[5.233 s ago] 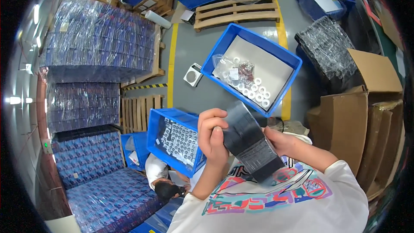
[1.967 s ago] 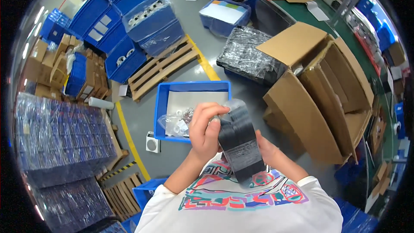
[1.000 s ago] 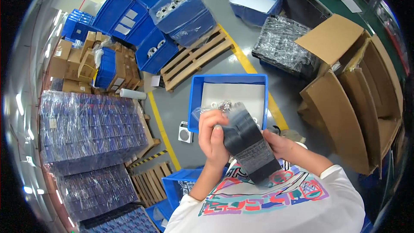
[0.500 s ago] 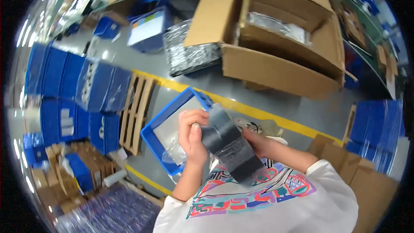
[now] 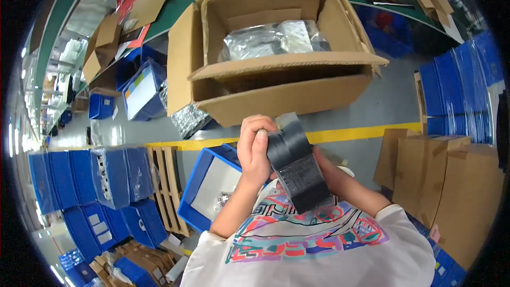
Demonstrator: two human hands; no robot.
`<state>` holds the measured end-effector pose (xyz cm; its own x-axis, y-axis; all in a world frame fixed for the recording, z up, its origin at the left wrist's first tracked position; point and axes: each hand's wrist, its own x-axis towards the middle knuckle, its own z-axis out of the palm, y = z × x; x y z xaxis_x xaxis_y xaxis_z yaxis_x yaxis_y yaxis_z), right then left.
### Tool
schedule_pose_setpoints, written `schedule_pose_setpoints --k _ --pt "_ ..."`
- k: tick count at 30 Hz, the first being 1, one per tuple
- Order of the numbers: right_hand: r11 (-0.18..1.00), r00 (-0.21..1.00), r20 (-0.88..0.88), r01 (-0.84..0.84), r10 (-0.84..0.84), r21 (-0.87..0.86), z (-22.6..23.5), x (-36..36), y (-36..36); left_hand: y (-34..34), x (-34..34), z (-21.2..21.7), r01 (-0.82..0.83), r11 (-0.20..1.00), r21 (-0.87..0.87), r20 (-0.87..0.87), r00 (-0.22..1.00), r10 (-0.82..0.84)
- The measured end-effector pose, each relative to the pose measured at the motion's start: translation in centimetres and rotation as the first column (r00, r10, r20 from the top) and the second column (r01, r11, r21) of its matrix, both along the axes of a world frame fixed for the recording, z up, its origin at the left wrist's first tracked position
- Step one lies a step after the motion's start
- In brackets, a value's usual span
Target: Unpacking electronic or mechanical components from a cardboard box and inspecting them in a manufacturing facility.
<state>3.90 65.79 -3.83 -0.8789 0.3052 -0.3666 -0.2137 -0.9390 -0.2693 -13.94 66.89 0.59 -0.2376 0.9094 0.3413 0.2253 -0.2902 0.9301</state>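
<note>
Beyond the open cardboard box (image 5: 276, 82), bare grey floor (image 5: 393, 101) is lying free to its right; a blue bin (image 5: 210, 188) is crowding the left below it

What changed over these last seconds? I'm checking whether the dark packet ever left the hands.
The view swung from the blue bin to an open cardboard box holding silvery bags. Nothing was let go: the left hand and the mostly hidden right hand kept gripping the dark packet at the chest.

white short-sleeved t-shirt (image 5: 319, 250) with a multicoloured printed graphic, bare forearms
</note>
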Motion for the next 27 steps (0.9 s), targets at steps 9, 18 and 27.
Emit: schedule_pose_setpoints --k 9,18,27 --pt "0.992 0.995 0.093 -0.028 0.040 -0.122 -0.9 1.4 5.7 4.3 1.7 -3.0 -0.102 0.983 -0.156 0.048 0.993 0.110" --pt "0.984 0.978 0.137 -0.167 0.158 0.061 -2.1 1.7 7.6 5.7 1.8 -2.4 -0.158 0.965 -0.210 0.019 0.986 0.165" --pt "0.986 0.983 0.091 -0.157 0.162 -0.063 -2.3 1.7 8.3 6.6 2.3 -2.1 -0.201 0.955 -0.217 0.026 0.977 0.212"
